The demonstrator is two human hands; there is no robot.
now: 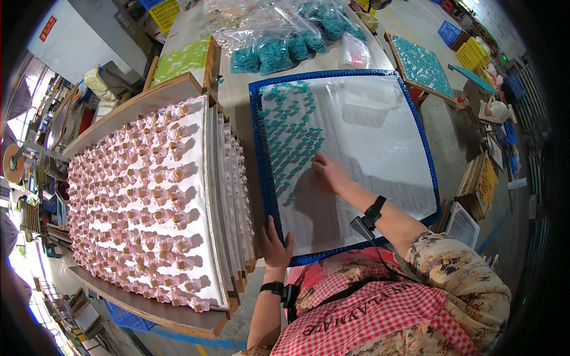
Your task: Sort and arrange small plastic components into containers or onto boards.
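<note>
A large tray with a blue rim (255, 127) lies before me, lined with a white, glossy sheet (380, 172). Rows of small teal pieces (291, 121) cover the sheet's left side; the middle and right show bare sheet. My right hand (329, 173) is over the sheet at the edge of these rows, fingers pinched together. Whatever lies between its fingertips is too small or hidden to make out. At the tray's lower left corner, my left hand (277, 248) rests against the rim, thumb and fingers apart, holding nothing visible.
To the left stands a stack of boards (202, 225) bearing pale pink pieces with brown tops. Clear bags of teal pieces (273, 54) lie beyond the tray, beside a board of lime-green pieces (181, 62). At the far right is a board of teal pieces (420, 66).
</note>
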